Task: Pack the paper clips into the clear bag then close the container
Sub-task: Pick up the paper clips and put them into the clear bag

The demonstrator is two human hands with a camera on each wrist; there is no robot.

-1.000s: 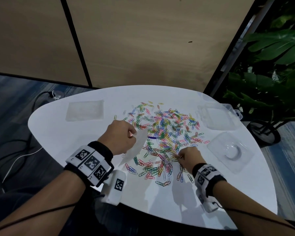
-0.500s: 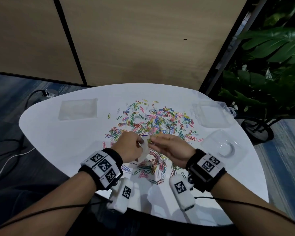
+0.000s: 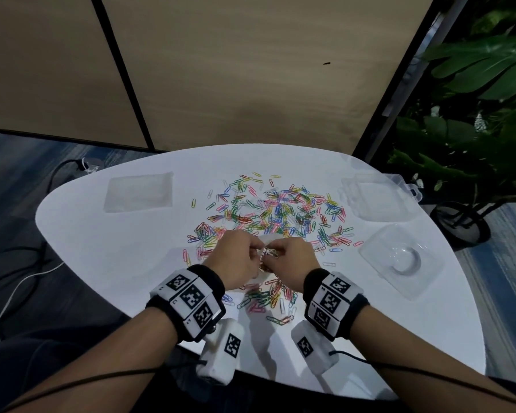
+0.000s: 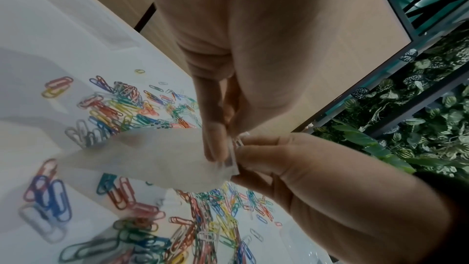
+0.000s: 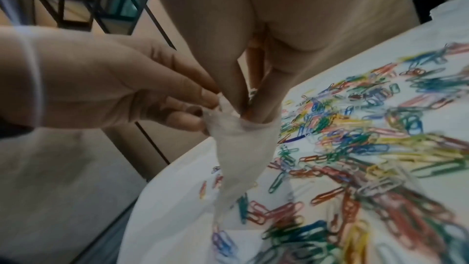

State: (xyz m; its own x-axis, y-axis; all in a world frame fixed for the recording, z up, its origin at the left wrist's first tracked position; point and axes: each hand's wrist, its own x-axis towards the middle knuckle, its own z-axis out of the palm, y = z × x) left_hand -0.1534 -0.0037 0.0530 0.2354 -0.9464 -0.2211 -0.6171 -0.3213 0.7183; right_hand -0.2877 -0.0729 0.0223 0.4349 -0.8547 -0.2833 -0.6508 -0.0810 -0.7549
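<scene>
White table carries loose paper clips across its middle, while above its near edge the left hand pinches the hanging clear bag by its mouth and the right hand pinches 1 clip there.

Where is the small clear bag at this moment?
In the head view the clear bag is near the table's front edge, held between the left hand and right hand, above the paper clips.

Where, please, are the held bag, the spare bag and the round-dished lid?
held bag (image 5: pixel 243 148), right wrist view, mid body.
spare bag (image 3: pixel 139 193), head view, centre.
lid (image 3: pixel 399 263), head view, round dish.
</scene>
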